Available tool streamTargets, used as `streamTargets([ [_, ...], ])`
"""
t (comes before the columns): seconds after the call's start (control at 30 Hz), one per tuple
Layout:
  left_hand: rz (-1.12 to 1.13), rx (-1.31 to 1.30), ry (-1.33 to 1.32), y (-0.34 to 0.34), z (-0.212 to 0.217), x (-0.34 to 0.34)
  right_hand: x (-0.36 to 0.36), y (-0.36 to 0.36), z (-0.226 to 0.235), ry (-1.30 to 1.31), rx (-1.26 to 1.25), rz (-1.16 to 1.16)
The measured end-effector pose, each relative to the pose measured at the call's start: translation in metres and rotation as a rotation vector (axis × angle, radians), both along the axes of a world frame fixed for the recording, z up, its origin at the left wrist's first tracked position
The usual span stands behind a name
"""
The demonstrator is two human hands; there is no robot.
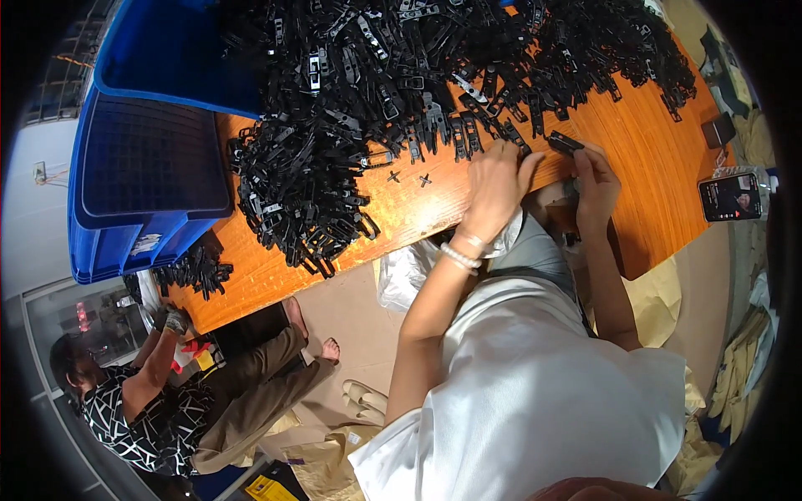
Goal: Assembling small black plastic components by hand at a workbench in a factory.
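My right hand [597, 184] grips a dark, elongated black plastic piece [565, 142] between thumb and fingers, just over the table's near edge. To its left, my left hand [494, 185] has its fingers bent over the tabletop, with a slim black plastic clip [513, 134] at the fingertips, between index finger and thumb. Part of that grip is hidden by the hand itself. Beyond both hands spreads a large heap of black plastic clips [359, 108], some with shiny metal parts. Two small black cross-shaped pieces [425, 179] lie apart, left of my left hand.
Blue plastic crates [150, 238] stand at the table's left end. The wooden table [652, 192] has a phone [732, 197] propped beyond its right edge. At lower left sits another person [159, 401], gloved hands near the table corner. Slippers [365, 399] and brown sacks [330, 459] lie on the floor.
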State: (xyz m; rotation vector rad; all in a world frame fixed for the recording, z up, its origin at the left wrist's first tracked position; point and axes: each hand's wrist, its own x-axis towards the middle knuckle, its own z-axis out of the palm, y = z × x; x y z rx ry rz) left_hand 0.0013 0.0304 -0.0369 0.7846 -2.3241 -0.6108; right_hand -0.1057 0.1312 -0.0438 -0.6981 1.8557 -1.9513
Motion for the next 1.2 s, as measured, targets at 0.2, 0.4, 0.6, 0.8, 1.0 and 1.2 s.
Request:
streamTargets([
  [0.2,0.178,-0.06,-0.228,0.003,-0.003,-0.01,-0.001,0.002,-0.002,0.023,0.003,-0.04],
  [0.4,0.162,0.099,-0.1,0.003,0.011,0.022,-0.004,0.001,0.002,-0.189,0.036,0.073],
  [0.6,0.03,0.531,0.246,0.007,0.021,0.034,-0.001,-0.007,0.013,-0.345,0.011,0.341],
  [0.8,-0.018,0.589,0.288,0.006,0.017,0.039,0.005,-0.007,0.021,-0.282,0.097,0.401],
  [1.0,-0.019,1.044,0.548,0.006,0.023,0.037,0.019,-0.007,0.03,-0.193,0.138,0.327],
  [1.2,-0.15,1.264,0.456,0.006,0.022,0.035,0.024,-0.01,0.028,-0.201,-0.056,0.467],
])
